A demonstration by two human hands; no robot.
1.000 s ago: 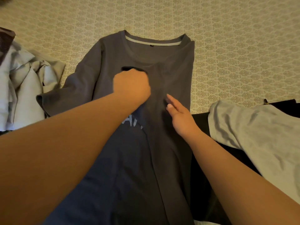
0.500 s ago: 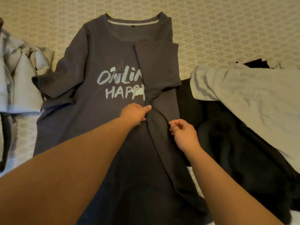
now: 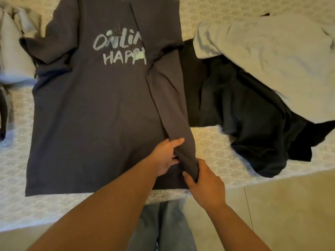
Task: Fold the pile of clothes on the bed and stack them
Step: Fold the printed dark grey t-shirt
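While the dark grey cotton T-shirt with pale letters [image 3: 94, 105] lies flat on the patterned bed [image 3: 213, 147], the left hand [image 3: 165, 157] and the right hand [image 3: 204, 182] both grip its folded-over right side near the hem.

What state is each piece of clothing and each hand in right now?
Dark grey T-shirt: flat on the bed, front up, right side folded inward.
Left hand: grips the folded strip near the hem.
Right hand: grips the strip's bottom end.
Black garment: crumpled, unfolded.
Light grey garment: unfolded, lying over the black one.
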